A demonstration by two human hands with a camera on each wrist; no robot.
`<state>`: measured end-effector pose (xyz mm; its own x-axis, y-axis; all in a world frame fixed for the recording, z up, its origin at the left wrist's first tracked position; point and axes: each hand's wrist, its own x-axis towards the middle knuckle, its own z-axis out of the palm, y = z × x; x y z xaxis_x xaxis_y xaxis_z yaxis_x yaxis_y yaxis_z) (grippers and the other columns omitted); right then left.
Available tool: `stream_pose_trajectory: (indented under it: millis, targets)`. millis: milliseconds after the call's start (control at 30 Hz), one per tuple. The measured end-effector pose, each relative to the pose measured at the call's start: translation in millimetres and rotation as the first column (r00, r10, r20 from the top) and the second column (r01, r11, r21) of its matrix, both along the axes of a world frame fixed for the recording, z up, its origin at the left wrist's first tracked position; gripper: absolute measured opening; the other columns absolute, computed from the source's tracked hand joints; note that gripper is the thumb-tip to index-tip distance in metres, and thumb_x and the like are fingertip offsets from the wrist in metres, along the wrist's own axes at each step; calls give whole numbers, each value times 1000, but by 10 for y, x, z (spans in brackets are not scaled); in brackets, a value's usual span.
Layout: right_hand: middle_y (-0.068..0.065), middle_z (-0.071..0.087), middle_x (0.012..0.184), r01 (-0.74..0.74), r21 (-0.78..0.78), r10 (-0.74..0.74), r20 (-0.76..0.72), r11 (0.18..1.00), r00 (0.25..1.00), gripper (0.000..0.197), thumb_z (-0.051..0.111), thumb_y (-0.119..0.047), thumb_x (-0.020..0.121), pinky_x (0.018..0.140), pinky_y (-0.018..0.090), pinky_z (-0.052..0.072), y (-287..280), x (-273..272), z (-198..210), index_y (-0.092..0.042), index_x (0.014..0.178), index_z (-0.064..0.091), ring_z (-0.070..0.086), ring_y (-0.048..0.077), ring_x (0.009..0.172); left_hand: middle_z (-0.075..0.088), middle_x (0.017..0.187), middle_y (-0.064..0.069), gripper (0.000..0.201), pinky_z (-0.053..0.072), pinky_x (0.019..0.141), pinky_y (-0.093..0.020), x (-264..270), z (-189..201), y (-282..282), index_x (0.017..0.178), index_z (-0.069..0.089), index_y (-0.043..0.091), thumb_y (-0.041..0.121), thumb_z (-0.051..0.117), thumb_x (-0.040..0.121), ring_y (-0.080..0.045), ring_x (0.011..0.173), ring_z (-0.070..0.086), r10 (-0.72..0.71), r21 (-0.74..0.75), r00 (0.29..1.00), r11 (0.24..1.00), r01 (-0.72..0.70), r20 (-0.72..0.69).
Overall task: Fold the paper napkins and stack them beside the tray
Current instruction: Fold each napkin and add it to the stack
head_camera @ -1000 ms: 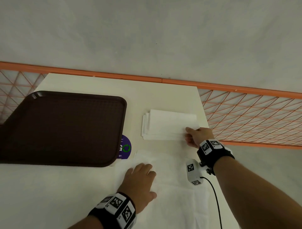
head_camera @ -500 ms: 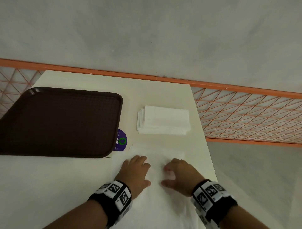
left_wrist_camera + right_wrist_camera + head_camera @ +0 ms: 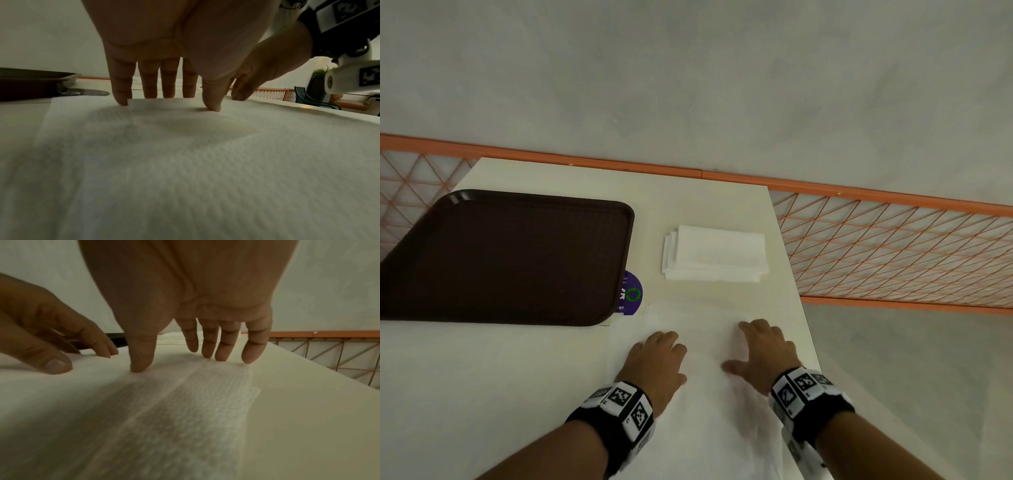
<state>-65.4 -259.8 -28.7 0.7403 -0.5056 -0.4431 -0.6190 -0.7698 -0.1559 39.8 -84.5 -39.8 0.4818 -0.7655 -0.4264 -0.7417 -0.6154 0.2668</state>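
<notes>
Pressing both hands flat on the open napkin, low in the frame, with its far edge just past your fingertips.

Your left hand (image 3: 655, 363) and right hand (image 3: 765, 353) lie side by side on the unfolded napkin (image 3: 702, 411), fingers straight and spread, gripping nothing. The sheet runs from your wrists up toward the frame's middle, so the fold likely starts at that far edge, equally near both hands. The stack of folded napkins (image 3: 717, 255) sits above on the desk (image 3: 482, 394), right of centre, just beside the brown tray (image 3: 510, 257), which holds nothing.
</notes>
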Motion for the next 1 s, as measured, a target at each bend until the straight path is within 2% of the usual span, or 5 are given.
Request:
stream_pose_trajectory:
  millis: [167, 433, 667, 833, 1000]
  targets:
    - [-3, 47, 136, 71, 50, -70, -28, 996, 997, 82, 70, -59, 75, 105, 44, 37, -84, 140, 3, -27, 142, 34, 46, 22, 125, 14, 159, 1, 51, 21, 116, -39, -16, -10, -9, 145, 32, 22, 38, 45, 98, -19, 146, 12, 5, 7, 1000, 1000, -5, 5]
    - [-6, 61, 111, 73, 89, -78, 47, 993, 996, 39, 69, -44, 81, 96, 38, 45, -24, 178, 85, -27, 114, 57, 58, 20, 104, 16, 159, 0, 52, 23, 116, -38, -26, -20, -14, 145, 34, 21, 38, 47, 97, -19, 145, 15, 11, 3, 1000, 1000, -11, 28]
    - [-2, 62, 100, 141, 266, -201, 215, 953, 956, 25, 74, -30, 76, 80, 34, 54, -9, 137, 107, -28, 87, 52, 61, 19, 88, 14, 159, 0, 53, 23, 116, -38, -28, -6, -20, 145, 32, 22, 39, 47, 98, -20, 146, 13, 14, 17, 999, 1000, -15, 31]
    - [-5, 58, 104, 124, 305, -220, 304, 944, 927, 39, 79, -26, 74, 74, 23, 45, -23, 113, 146, -26, 101, 51, 57, 16, 91, 14, 159, 0, 53, 23, 116, -38, -28, 4, -19, 145, 32, 22, 38, 47, 97, -19, 145, 13, 20, 15, 999, 1000, -21, 29]
    - [-5, 59, 100, 218, 425, -399, 403, 879, 823, 42, 81, -17, 74, 56, 18, 44, -70, 125, 168, -24, 108, 56, 60, 16, 77, 14, 159, 1, 54, 22, 116, -38, -25, 5, -18, 146, 31, 22, 38, 48, 97, -19, 146, 13, 29, 19, 999, 999, -29, 19]
